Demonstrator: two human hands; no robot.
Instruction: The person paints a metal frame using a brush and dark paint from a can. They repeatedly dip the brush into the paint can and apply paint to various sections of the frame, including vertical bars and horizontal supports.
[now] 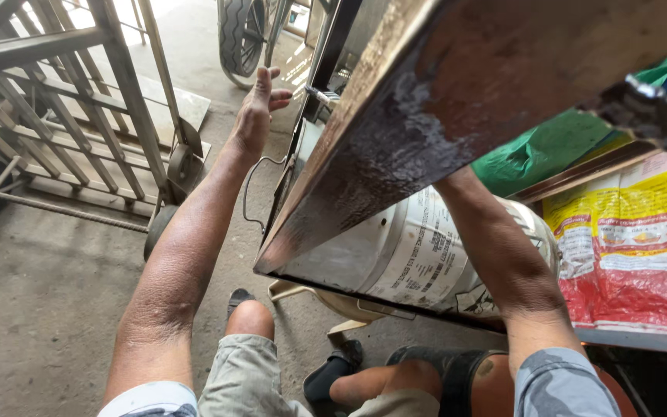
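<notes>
Bent knees in light shorts are sitting lowest in view, above the concrete floor [40, 309]. A rusty metal plate [426, 116], dark and flaking along its slanted edge, is rising close before the camera and covering the right hand, so its grip cannot be told. The left hand [258, 108] is hanging open in the air, fingers spread, holding nothing, near a black frame [326, 69]. Behind the plate a pale gas cylinder [418, 255] is lying; what it contains is not showing. A printed red and yellow sack [634, 247] is lying beside it, closed.

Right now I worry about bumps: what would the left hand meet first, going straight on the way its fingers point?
Probably the dark metal frame just beyond the left hand; depth is unclear.
</notes>
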